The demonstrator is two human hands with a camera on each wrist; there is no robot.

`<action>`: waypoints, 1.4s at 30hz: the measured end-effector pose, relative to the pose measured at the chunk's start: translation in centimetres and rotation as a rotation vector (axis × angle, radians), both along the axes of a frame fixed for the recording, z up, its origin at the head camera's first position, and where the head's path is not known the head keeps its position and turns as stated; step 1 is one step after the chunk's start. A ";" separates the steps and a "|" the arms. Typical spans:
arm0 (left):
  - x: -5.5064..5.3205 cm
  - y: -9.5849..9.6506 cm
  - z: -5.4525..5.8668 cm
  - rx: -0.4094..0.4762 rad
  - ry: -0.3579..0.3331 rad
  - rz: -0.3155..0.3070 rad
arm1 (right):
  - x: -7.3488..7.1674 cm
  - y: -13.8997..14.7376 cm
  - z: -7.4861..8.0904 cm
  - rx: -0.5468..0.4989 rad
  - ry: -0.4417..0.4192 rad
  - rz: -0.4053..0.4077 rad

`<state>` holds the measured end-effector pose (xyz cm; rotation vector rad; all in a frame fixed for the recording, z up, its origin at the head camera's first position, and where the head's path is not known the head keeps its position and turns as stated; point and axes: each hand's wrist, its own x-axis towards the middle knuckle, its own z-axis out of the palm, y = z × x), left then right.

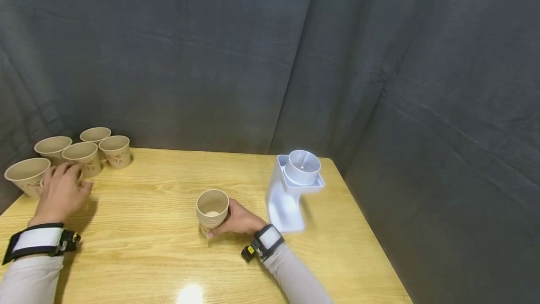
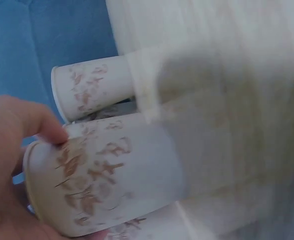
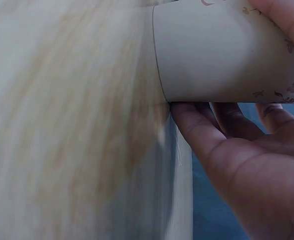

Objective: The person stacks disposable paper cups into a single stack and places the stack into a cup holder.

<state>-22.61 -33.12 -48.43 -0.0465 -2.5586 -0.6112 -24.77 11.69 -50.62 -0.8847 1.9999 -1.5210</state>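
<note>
At the far left, my left hand (image 1: 63,191) grips a paper cup (image 2: 107,175) by its rim, and the hand hides most of that cup in the head view. The cup is beige with brown printed leaves and characters, and it stands among several similar paper cups (image 1: 116,151). In the middle of the table, my right hand (image 1: 242,219) holds a stack of nested paper cups (image 1: 211,222) from its right side. The stack is upright with its mouth up. In the right wrist view, fingers (image 3: 201,127) and thumb lie around the lowest cup (image 3: 211,55).
A white plastic stand (image 1: 287,210) with a round holder (image 1: 302,168) on top stands right of the stack. The wooden table (image 1: 160,266) ends at a dark grey curtain (image 1: 190,60) behind and on the right.
</note>
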 end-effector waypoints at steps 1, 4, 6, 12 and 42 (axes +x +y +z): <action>0.0 -0.1 0.1 -0.008 -0.002 -0.008 | 0.0 0.0 0.0 -0.002 0.000 0.001; 0.0 -0.2 0.5 -0.049 -0.043 -0.035 | 0.0 0.0 0.0 -0.008 -0.003 -0.003; -0.1 -0.3 0.9 -0.080 -0.079 -0.052 | 0.0 0.1 0.0 -0.012 -0.004 -0.003; -0.4 -0.4 1.4 -0.151 -0.095 -0.105 | 0.0 0.1 -0.1 -0.019 -0.004 0.008; 0.1 3.2 4.9 -0.125 -0.407 -0.230 | 0.2 -0.1 0.0 -0.011 -0.011 -0.014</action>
